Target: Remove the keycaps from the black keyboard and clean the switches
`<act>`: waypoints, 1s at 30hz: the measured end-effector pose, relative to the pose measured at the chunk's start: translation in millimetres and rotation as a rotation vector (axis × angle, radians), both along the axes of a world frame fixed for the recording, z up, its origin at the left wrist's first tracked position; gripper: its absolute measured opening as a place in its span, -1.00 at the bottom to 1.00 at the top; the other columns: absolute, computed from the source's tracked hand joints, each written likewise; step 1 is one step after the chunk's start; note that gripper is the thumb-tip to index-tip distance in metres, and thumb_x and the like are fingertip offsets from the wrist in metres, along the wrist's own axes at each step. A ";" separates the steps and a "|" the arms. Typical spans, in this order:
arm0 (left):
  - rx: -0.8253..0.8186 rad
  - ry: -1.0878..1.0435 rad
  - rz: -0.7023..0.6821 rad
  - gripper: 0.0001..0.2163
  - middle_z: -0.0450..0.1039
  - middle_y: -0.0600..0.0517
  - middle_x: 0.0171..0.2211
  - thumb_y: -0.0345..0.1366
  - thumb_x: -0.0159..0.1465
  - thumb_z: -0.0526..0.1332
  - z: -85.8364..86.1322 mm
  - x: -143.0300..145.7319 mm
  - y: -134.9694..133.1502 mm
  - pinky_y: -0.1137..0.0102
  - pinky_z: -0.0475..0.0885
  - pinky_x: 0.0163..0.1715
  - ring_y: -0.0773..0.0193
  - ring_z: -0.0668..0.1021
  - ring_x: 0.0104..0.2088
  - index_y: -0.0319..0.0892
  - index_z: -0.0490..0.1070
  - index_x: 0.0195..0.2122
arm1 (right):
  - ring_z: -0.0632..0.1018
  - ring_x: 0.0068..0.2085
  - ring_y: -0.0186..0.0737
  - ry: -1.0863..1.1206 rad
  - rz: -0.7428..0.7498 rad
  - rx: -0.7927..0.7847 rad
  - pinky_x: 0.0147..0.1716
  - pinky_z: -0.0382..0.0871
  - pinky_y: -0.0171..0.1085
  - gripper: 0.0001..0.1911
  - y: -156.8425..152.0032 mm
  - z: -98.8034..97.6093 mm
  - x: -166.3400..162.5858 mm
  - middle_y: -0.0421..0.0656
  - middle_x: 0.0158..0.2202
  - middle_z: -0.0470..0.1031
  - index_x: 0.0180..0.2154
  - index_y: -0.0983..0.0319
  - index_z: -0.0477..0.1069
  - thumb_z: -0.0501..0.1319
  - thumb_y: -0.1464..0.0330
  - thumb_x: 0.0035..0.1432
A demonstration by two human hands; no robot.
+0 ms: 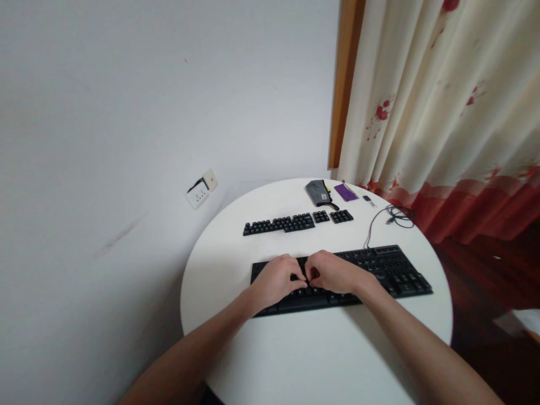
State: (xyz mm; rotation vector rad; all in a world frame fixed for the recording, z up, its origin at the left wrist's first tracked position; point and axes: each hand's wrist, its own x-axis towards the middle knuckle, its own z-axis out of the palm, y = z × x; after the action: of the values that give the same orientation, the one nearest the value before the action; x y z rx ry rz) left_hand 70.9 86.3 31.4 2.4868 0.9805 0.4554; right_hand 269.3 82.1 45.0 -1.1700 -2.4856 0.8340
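Note:
A black keyboard lies across the white round table, with many of its upper key positions bare of caps. My left hand rests over its left half, thumb and fingers pinched together low on the keys. Right beside it, my right hand is also closed in a pinch, its fingertips almost meeting those of the left. Whatever lies between the fingertips is dark and too small to name. Behind the keyboard, loose black keycaps stand in ordered groups: a long block, a small block and another block.
On the white table, a grey pouch, a purple packet and a small black-and-clear item lie at the back. The keyboard's coiled cable is at the right. A wall with a socket and a curtain border the table.

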 end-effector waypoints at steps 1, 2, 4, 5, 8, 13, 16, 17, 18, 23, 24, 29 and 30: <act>0.022 0.018 -0.012 -0.97 0.59 0.09 -0.33 -0.30 0.16 0.38 0.6 -0.2 -0.6 0.38 0.33 -0.18 0.26 0.51 -0.28 -0.10 0.59 -0.38 | 0.47 -0.47 -0.33 0.013 -0.002 -0.006 -0.44 0.22 -0.39 -0.87 0.4 0.0 0.4 -0.21 -0.51 0.53 -0.47 0.25 0.52 0.22 0.54 -0.05; 0.040 0.037 -0.030 -0.97 0.59 0.07 -0.33 -0.30 0.17 0.38 1.7 -0.6 -1.1 0.37 0.33 -0.17 0.25 0.51 -0.27 -0.11 0.59 -0.37 | 0.48 -0.46 -0.32 0.026 -0.005 -0.009 -0.43 0.23 -0.39 -0.87 1.1 -0.1 0.7 -0.21 -0.51 0.54 -0.47 0.25 0.53 0.23 0.54 -0.04; 0.058 0.070 -0.076 -0.95 0.58 0.06 -0.31 -0.30 0.21 0.34 5.3 -2.5 -1.7 0.36 0.33 -0.16 0.25 0.50 -0.25 -0.12 0.59 -0.35 | 0.48 -0.45 -0.32 0.045 -0.014 -0.017 -0.41 0.25 -0.38 -0.86 2.7 -0.5 1.3 -0.20 -0.50 0.54 -0.47 0.25 0.54 0.23 0.54 -0.02; 0.060 0.080 -0.097 -0.94 0.57 0.05 -0.29 -0.29 0.24 0.32 7.7 -4.0 -1.9 0.36 0.33 -0.15 0.25 0.49 -0.24 -0.12 0.59 -0.34 | 0.48 -0.45 -0.31 0.052 -0.018 -0.024 -0.41 0.25 -0.38 -0.86 3.5 -0.8 1.5 -0.20 -0.50 0.54 -0.47 0.25 0.55 0.23 0.54 -0.01; 0.067 0.122 -0.144 -0.88 0.54 0.04 -0.25 -0.25 0.29 0.25 16.3 -9.0 -2.7 0.35 0.32 -0.15 0.23 0.48 -0.21 -0.10 0.59 -0.28 | 0.48 -0.45 -0.30 0.055 -0.030 -0.057 -0.42 0.24 -0.37 -0.91 5.8 -1.4 1.8 -0.22 -0.51 0.53 -0.46 0.24 0.55 0.28 0.51 -0.01; 0.113 0.216 -0.190 -0.79 0.46 0.00 -0.26 -0.17 0.34 0.18 27.9 -12.6 -8.4 0.32 0.30 -0.14 0.23 0.46 -0.22 -0.09 0.58 -0.30 | 0.47 -0.45 -0.29 -0.080 -0.158 -0.107 -0.46 0.20 -0.35 -0.96 7.3 -3.3 -0.2 -0.21 -0.50 0.51 -0.46 0.22 0.52 0.36 0.41 -0.03; 0.125 0.233 -0.211 -0.76 0.43 0.00 -0.28 -0.17 0.34 0.17 29.4 -12.2 -11.3 0.32 0.29 -0.12 0.24 0.45 -0.23 -0.12 0.57 -0.35 | 0.48 -0.40 -0.26 -0.175 -0.243 -0.103 -0.46 0.18 -0.34 -0.87 7.6 -4.1 -2.3 -0.17 -0.42 0.54 -0.43 0.21 0.50 0.40 0.33 -0.05; 0.121 0.232 -0.217 -0.76 0.42 -0.01 -0.29 -0.17 0.34 0.17 29.2 -12.3 -11.5 0.32 0.29 -0.12 0.24 0.45 -0.23 -0.12 0.57 -0.35 | 0.48 -0.39 -0.24 -0.208 -0.271 -0.099 -0.46 0.17 -0.33 -0.84 7.6 -4.0 -3.0 -0.16 -0.40 0.54 -0.42 0.21 0.50 0.41 0.31 -0.07; 0.110 0.227 -0.221 -0.76 0.43 -0.01 -0.28 -0.17 0.34 0.17 28.6 -12.6 -11.2 0.33 0.30 -0.13 0.24 0.45 -0.23 -0.12 0.58 -0.35 | 0.48 -0.37 -0.23 -0.239 -0.294 -0.096 -0.45 0.17 -0.33 -0.82 7.6 -3.6 -3.4 -0.15 -0.38 0.55 -0.41 0.21 0.50 0.42 0.30 -0.08; -0.020 0.116 -0.220 -0.79 0.47 0.01 -0.23 -0.19 0.33 0.19 22.9 -15.3 6.4 0.38 0.34 -0.13 0.27 0.49 -0.20 -0.11 0.61 -0.29 | 0.48 -0.37 -0.23 -0.261 -0.298 -0.108 -0.45 0.17 -0.32 -0.79 7.8 -1.6 -2.4 -0.17 -0.38 0.55 -0.41 0.19 0.49 0.44 0.28 -0.11; -0.036 0.077 -0.191 -0.78 0.49 0.01 -0.22 -0.20 0.34 0.17 21.1 -15.3 15.0 0.39 0.35 -0.12 0.27 0.50 -0.20 -0.11 0.61 -0.28 | 0.48 -0.38 -0.24 -0.246 -0.291 -0.108 -0.45 0.17 -0.33 -0.79 8.1 -2.1 -1.4 -0.17 -0.39 0.55 -0.41 0.20 0.50 0.44 0.28 -0.11; 0.234 0.018 0.221 -0.77 0.52 -0.06 -0.11 -0.29 0.34 0.14 8.3 -10.9 74.9 0.26 0.31 0.06 0.16 0.48 -0.06 -0.15 0.57 -0.10 | 0.49 -0.39 -0.24 -0.112 -0.279 -0.102 -0.42 0.20 -0.33 -0.81 12.7 -9.7 4.1 -0.15 -0.42 0.54 -0.40 0.23 0.50 0.34 0.22 0.03; 0.280 0.072 0.256 -0.77 0.51 -0.07 -0.09 -0.30 0.32 0.16 5.3 -9.3 85.9 0.23 0.31 0.07 0.13 0.46 -0.05 -0.17 0.56 -0.08 | 0.49 -0.38 -0.24 -0.081 -0.298 -0.085 -0.41 0.21 -0.33 -0.78 13.9 -11.1 4.7 -0.14 -0.42 0.55 -0.40 0.23 0.50 0.29 0.20 0.10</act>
State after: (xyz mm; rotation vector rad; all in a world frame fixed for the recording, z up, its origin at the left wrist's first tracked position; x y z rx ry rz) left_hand 61.7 172.2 36.8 2.6471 1.3560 0.6238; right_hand 274.1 96.0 33.9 -1.5837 -2.2740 0.8287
